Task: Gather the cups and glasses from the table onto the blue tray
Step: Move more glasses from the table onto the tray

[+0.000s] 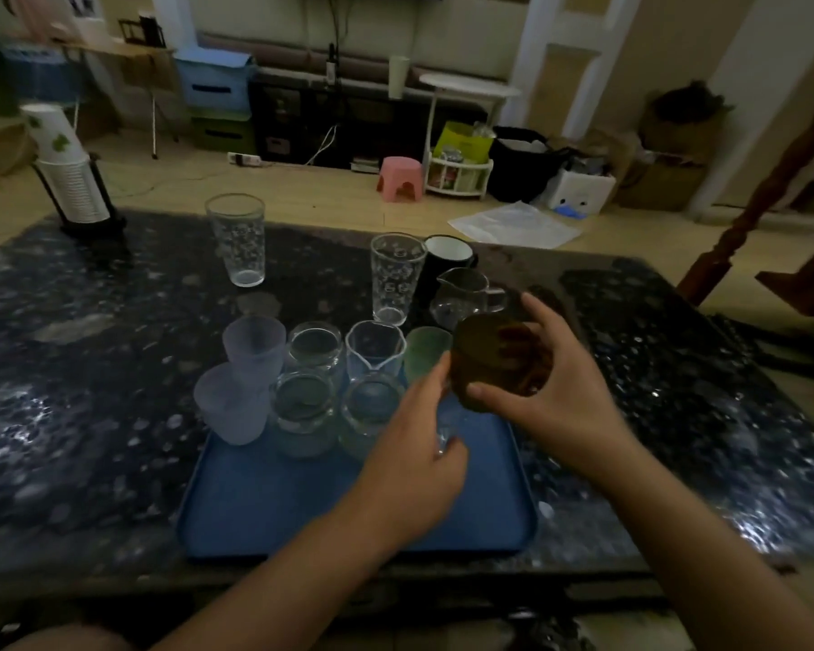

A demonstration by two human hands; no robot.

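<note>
You hold the brown glass (494,364) in your right hand (551,392), fingers and thumb wrapped round its body, and it hangs tilted above the far right corner of the blue tray (301,505), just in front of the green frosted cup (426,352). Your left hand (414,467) grips what looks like a small clear glass (444,427) low over the tray, beside the brown one; blur hides whether its base has touched down. The tray's far end already carries two purple frosted cups (240,382), two clear round jars (309,382) and two clear beakers (374,368), packed close, while its near half is bare. To do this step well, right the brown glass before lowering it, and set it into the open space on the tray's right side rather than squeezing it against the green cup, since glass knocking glass could topple a neighbour. Seat each base flat before you let go. Beyond the tray, the worktop (90,415) bears a tall patterned glass (393,277), a second tall glass (237,239) further left, a small glass pitcher (464,291) and a black mug (447,258), so several pieces appear left to collect.
</note>
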